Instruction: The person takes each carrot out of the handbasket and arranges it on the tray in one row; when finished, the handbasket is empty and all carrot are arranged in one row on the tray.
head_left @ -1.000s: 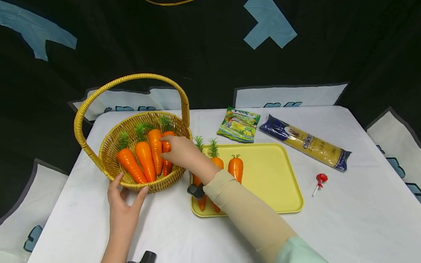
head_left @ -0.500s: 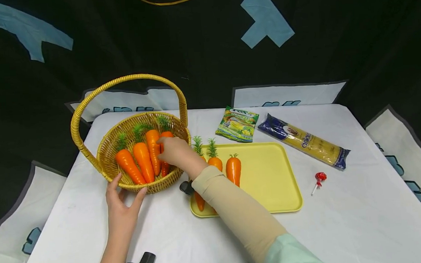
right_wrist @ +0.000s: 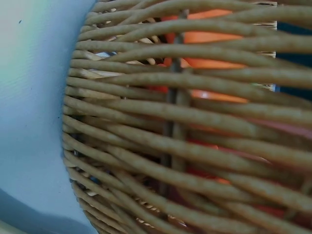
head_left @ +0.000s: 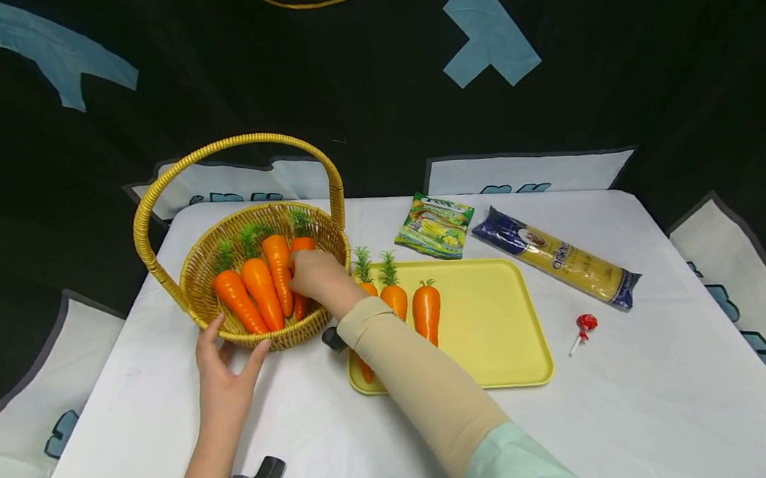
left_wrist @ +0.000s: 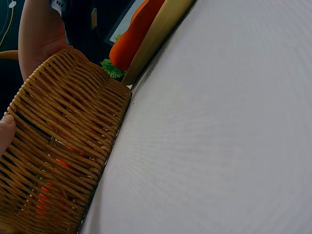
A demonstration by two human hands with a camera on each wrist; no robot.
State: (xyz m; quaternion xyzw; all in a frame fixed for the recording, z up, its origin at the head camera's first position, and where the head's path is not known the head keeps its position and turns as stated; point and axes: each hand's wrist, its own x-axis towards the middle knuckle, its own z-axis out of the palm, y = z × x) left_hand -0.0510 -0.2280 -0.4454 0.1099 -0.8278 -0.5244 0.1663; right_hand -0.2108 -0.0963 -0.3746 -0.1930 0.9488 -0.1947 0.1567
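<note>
A yellow wicker basket (head_left: 194, 280) with a tall handle stands at the left of the table, holding several orange carrots (head_left: 263, 294) with green tops. My left hand (head_left: 223, 380) rests against its front rim, thumb and fingers spread wide. In the left wrist view the thumb tip (left_wrist: 6, 131) touches the rim. My right hand (head_left: 319, 276) reaches into the basket and grips the rightmost carrot (head_left: 301, 244); its fingertips are partly hidden. Seen from the right wrist, the basket wall (right_wrist: 195, 112) covers that hand, with orange showing through the gaps.
A yellow tray (head_left: 487, 328) beside the basket bears more carrots (head_left: 427, 309), partly under my right forearm. Behind it lies a green packet (head_left: 435, 226). A pasta packet (head_left: 558, 257) and a red lollipop (head_left: 585, 323) lie to the right.
My right hand has moved slightly left and down over the rightmost carrot, its fingers going deeper. The carrot beside it has shifted a little left. The left hand stays at the rim.
</note>
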